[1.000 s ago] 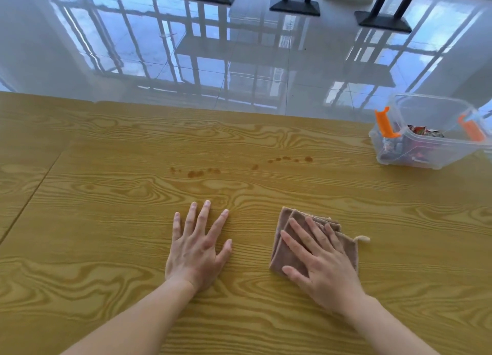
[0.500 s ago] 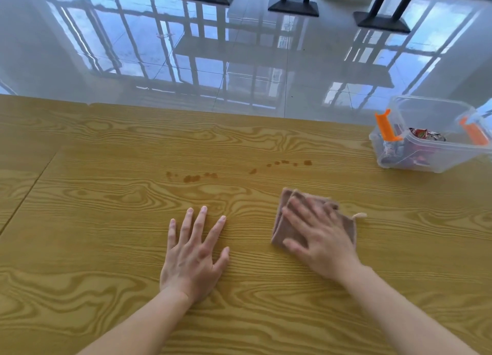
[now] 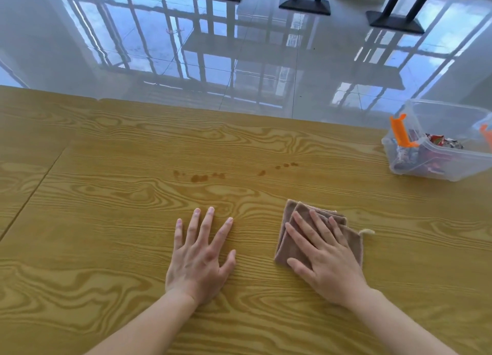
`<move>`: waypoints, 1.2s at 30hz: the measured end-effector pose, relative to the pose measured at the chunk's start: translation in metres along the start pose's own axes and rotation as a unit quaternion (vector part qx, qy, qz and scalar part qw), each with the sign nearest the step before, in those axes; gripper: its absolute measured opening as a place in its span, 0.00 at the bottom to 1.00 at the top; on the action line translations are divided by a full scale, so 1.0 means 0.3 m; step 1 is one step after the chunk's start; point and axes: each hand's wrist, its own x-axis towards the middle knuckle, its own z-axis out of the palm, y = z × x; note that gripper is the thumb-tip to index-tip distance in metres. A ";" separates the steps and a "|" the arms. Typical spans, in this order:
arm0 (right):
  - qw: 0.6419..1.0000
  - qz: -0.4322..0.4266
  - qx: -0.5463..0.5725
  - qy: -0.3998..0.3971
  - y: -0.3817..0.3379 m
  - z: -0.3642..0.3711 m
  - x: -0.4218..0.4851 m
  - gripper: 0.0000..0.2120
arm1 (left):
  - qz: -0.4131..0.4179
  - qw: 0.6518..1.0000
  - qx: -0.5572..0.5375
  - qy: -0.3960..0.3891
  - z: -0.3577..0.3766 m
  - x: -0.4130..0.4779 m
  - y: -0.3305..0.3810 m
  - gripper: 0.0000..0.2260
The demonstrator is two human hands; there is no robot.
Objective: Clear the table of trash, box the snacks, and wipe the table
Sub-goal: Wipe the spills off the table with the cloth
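Note:
My right hand lies flat, fingers spread, pressing a folded brown cloth onto the wooden table. To its left, my left hand rests palm down on the bare wood, fingers apart, holding nothing. A row of small brown stains dots the table beyond both hands, with more spots further right. A clear plastic box with orange latches stands at the far right edge, with snack packets inside it.
The table's far edge runs across the view, with glossy tiled floor beyond it. Black stand bases sit on the floor at the top. A seam in the tabletop runs diagonally on the left.
My right hand pushed the cloth away toward the stains, then drew it back toward me. My left hand stayed flat in nearly the same place.

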 end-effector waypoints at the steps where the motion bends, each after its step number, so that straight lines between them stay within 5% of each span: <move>1: 1.000 -0.024 -0.002 -0.014 0.021 -0.007 0.003 0.34 | 0.001 1.000 0.001 0.000 0.000 0.001 0.000 0.30; 3: 1.000 -0.004 -0.017 -0.012 0.091 -0.040 0.100 0.33 | 0.001 1.000 0.005 -0.004 -0.001 -0.001 -0.003 0.30; 8: 0.962 0.264 0.060 -0.018 0.194 -0.101 0.480 0.36 | 0.000 1.000 0.004 0.004 0.008 0.001 -0.005 0.29; 10: 0.970 0.232 0.062 -0.032 0.160 -0.108 0.515 0.35 | 0.000 1.000 0.001 0.005 0.008 0.004 -0.008 0.30; 16: 0.996 -0.089 -0.019 -0.016 0.061 -0.027 0.102 0.33 | -0.001 1.000 0.000 -0.002 0.004 0.004 -0.002 0.30; 18: 0.996 -0.075 -0.023 -0.031 0.129 -0.043 0.148 0.33 | 0.001 1.000 0.002 -0.005 0.004 0.003 -0.001 0.30; 23: 0.981 0.184 0.050 -0.022 0.153 -0.106 0.584 0.35 | -0.002 1.000 0.003 -0.003 0.006 0.003 -0.001 0.30; 25: 0.984 0.171 0.047 -0.028 0.110 -0.109 0.628 0.34 | -0.002 1.000 0.004 -0.005 0.006 0.003 -0.004 0.30; 31: 0.996 -0.086 -0.015 -0.004 0.047 -0.025 0.125 0.33 | -0.001 1.000 -0.008 -0.007 -0.003 0.003 0.001 0.30; 33: 0.997 -0.068 -0.025 -0.023 0.103 -0.033 0.132 0.33 | 0.002 1.000 -0.003 -0.008 0.001 0.000 0.002 0.30; 36: 0.991 0.128 0.025 -0.021 0.111 -0.095 0.358 0.34 | 0.001 1.000 0.000 -0.005 0.000 -0.003 0.002 0.30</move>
